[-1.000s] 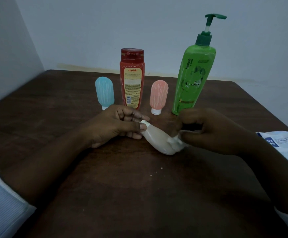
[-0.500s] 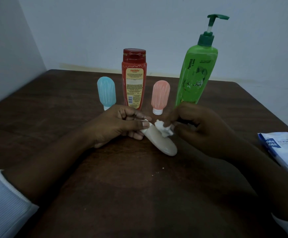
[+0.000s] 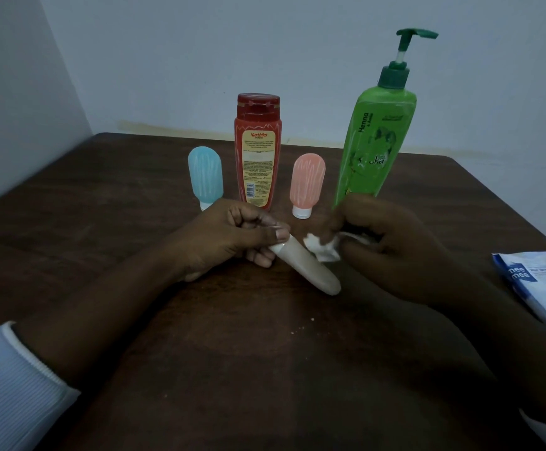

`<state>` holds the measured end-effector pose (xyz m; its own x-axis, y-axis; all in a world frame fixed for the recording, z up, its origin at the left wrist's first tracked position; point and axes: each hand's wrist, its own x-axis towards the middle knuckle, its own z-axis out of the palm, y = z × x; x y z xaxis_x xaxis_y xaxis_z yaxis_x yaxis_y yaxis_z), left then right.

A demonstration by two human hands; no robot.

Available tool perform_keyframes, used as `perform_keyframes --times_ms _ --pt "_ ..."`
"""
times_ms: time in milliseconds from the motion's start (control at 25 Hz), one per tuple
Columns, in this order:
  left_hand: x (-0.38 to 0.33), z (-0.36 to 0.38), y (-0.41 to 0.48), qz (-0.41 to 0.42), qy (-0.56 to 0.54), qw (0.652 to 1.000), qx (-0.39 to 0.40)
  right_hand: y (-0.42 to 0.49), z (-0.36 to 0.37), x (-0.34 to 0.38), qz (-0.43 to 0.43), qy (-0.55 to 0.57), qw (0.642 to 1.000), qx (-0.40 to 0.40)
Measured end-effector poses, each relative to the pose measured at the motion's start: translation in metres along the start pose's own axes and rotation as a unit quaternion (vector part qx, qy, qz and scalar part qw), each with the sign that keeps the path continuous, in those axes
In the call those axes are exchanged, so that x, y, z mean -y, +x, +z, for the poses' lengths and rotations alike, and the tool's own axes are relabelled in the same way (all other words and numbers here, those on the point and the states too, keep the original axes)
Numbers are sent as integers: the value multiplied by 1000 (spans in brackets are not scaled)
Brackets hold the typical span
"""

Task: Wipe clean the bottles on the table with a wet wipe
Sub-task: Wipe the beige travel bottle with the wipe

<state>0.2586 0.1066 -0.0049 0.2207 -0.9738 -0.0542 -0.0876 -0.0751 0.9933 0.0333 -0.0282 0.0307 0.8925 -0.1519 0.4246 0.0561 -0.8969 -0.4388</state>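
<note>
A small beige bottle (image 3: 310,268) lies tilted on the dark wooden table (image 3: 232,369), cap end toward the left. My left hand (image 3: 232,237) pinches its white cap. My right hand (image 3: 392,242) grips a crumpled white wet wipe (image 3: 322,247) and holds it against the bottle's upper side near the cap. Behind stand a blue bottle (image 3: 205,175), a red shampoo bottle (image 3: 258,151), a pink bottle (image 3: 306,183) and a tall green pump bottle (image 3: 374,138); all four carry white streaks.
A blue and white wet-wipe pack (image 3: 540,286) lies at the table's right edge. White walls close in behind and to the left. A few pale crumbs (image 3: 301,327) dot the table in front of the beige bottle.
My right hand has slid the wipe along the beige bottle from its rounded bottom end up toward the cap. The left hand keeps its hold on the cap.
</note>
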Motion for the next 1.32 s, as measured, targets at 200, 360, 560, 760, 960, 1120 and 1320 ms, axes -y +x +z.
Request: perform_keyframes --times_ms 200,360,560,760,960,1120,1320 --pt "0 0 -1 1 6 1000 5 6 27 10 -34 -65 997 39" --pt "1 -1 0 7 20 1000 -4 4 10 16 -29 -48 992 111" --pt "1 1 1 2 18 1000 -7 -3 -14 4 27 -58 959 276" --pt "0 0 1 -4 20 1000 -7 -2 -10 -1 1 2 999 38" --pt "1 1 1 3 30 999 -16 4 25 14 -45 -72 996 33" --pt "1 2 0 3 35 999 -15 3 16 21 -46 -89 990 99" --pt "1 1 0 3 42 999 -16 -3 -6 17 -13 -93 972 216"
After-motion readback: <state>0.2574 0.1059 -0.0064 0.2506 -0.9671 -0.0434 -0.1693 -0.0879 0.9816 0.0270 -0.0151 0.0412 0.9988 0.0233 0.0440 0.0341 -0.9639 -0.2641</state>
